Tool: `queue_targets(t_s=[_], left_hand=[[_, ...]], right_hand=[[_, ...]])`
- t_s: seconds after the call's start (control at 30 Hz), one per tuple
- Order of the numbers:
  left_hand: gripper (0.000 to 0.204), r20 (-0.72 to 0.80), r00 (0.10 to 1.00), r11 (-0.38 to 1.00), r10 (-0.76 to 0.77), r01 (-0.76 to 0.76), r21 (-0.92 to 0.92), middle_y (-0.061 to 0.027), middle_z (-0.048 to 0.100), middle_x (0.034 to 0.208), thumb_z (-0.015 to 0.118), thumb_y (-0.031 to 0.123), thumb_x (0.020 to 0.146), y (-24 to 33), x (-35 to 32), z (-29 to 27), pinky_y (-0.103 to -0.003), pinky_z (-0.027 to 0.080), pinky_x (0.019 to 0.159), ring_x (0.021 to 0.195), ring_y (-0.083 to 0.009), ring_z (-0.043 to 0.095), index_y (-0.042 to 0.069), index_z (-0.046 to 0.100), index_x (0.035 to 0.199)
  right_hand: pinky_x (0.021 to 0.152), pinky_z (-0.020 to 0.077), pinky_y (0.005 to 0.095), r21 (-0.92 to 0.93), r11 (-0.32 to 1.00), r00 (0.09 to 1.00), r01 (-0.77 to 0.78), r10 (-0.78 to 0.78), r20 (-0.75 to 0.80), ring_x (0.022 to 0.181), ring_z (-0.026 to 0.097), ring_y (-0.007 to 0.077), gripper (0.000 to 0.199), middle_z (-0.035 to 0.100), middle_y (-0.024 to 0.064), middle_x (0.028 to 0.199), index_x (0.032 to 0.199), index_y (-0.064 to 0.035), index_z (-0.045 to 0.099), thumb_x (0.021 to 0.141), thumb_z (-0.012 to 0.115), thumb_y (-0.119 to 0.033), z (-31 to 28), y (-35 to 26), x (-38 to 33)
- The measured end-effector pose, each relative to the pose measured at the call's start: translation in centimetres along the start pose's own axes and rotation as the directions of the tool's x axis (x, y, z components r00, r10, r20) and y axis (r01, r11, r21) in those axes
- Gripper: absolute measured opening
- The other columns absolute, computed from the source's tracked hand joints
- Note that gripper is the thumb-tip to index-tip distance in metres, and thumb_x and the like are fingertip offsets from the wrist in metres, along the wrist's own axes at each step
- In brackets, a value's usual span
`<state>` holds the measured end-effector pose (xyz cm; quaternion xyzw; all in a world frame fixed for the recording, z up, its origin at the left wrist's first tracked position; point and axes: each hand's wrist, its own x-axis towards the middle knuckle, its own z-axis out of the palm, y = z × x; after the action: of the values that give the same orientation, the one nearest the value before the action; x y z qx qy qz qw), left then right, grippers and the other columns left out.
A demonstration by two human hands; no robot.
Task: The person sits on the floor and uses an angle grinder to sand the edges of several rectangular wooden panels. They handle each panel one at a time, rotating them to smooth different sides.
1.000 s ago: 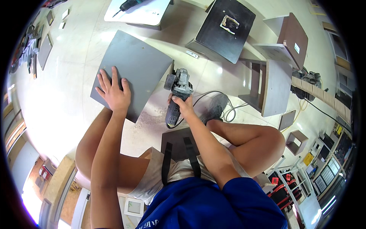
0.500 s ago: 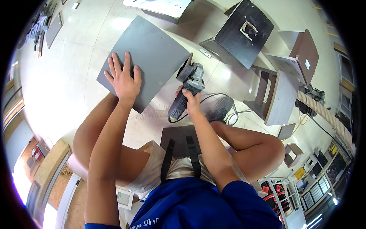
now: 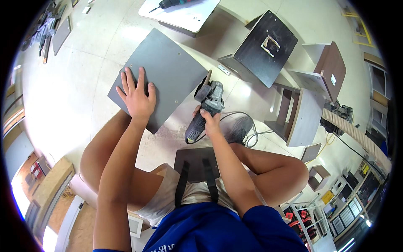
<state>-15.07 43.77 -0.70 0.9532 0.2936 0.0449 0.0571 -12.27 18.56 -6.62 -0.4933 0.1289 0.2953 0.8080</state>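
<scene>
A grey board (image 3: 168, 67) with small holes near its edges lies in front of me. Flat on its left part rests my left hand (image 3: 140, 101), fingers spread. My right hand (image 3: 209, 120) is wrapped around the body of an angle grinder (image 3: 212, 98), whose disc (image 3: 208, 77) meets or nearly meets the board's right corner. Whether the disc touches the board, or spins, I cannot tell. The grinder's black cord (image 3: 252, 133) trails to the right past my shoe (image 3: 241, 128).
At the back stands a white-topped piece (image 3: 193, 12) with a drill (image 3: 172, 3) on it. To the right are a black box (image 3: 264, 46) with a ragged square cutout, a brown-and-white frame (image 3: 331, 71) and an open grey frame (image 3: 306, 117). A ribbed hose (image 3: 357, 130) runs at far right.
The view has shifted a little, so the scene sits lower and the drill at the back has come into sight. Both hands keep their places on the board and the grinder.
</scene>
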Motion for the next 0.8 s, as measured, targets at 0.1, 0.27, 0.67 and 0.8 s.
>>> queue_targets(t_s=[0.1, 0.27, 0.67, 0.8], left_hand=[[0.058, 0.009, 1.000, 1.000, -0.006, 0.006, 0.012, -0.0180, 0.026, 0.166, 0.052, 0.036, 0.097, -0.1, 0.0, -0.2, -0.066, 0.008, 0.120, 0.154, -0.0370, 0.019, 0.022, 0.048, 0.152], [0.057, 0.005, 1.000, 1.000, -0.009, 0.009, -0.022, -0.0177, 0.025, 0.166, 0.054, 0.035, 0.096, 0.1, 0.1, -0.3, -0.067, 0.009, 0.119, 0.154, -0.0363, 0.018, 0.021, 0.050, 0.151], [0.056, -0.026, 0.999, 0.998, -0.027, 0.025, -0.051, -0.0180, 0.029, 0.164, 0.058, 0.038, 0.092, 0.1, 0.1, -0.5, -0.069, 0.012, 0.118, 0.152, -0.0373, 0.024, 0.022, 0.055, 0.146], [0.057, -0.028, 0.999, 0.998, -0.026, 0.024, -0.058, -0.0185, 0.029, 0.164, 0.058, 0.039, 0.093, 0.1, 0.1, -0.6, -0.069, 0.012, 0.118, 0.152, -0.0381, 0.023, 0.023, 0.054, 0.147]], right_hand=[[0.067, 0.0569, 0.0375, -0.065, 0.998, 1.000, -0.006, 0.008, 0.027, 0.074, 0.067, 0.0235, 0.028, 0.067, 0.0120, 0.083, 0.102, 0.0021, 0.059, 0.080, 0.068, -0.013, -1.0, 0.0, 0.1], [0.067, 0.0572, 0.0369, -0.151, 0.986, 0.993, -0.075, 0.087, 0.080, 0.074, 0.067, 0.0233, 0.028, 0.066, 0.0119, 0.083, 0.101, 0.0029, 0.060, 0.081, 0.067, -0.016, -3.0, -1.8, 1.6], [0.066, 0.0574, 0.0368, -0.204, 0.971, 0.975, -0.125, 0.158, 0.158, 0.074, 0.068, 0.0245, 0.035, 0.066, 0.0125, 0.085, 0.107, 0.0020, 0.058, 0.080, 0.067, -0.019, -4.1, -4.5, 2.6], [0.067, 0.0574, 0.0371, -0.249, 0.958, 0.969, -0.143, 0.186, 0.161, 0.074, 0.068, 0.0249, 0.035, 0.067, 0.0127, 0.086, 0.107, 0.0028, 0.058, 0.078, 0.068, -0.015, -4.7, -6.3, 2.5]])
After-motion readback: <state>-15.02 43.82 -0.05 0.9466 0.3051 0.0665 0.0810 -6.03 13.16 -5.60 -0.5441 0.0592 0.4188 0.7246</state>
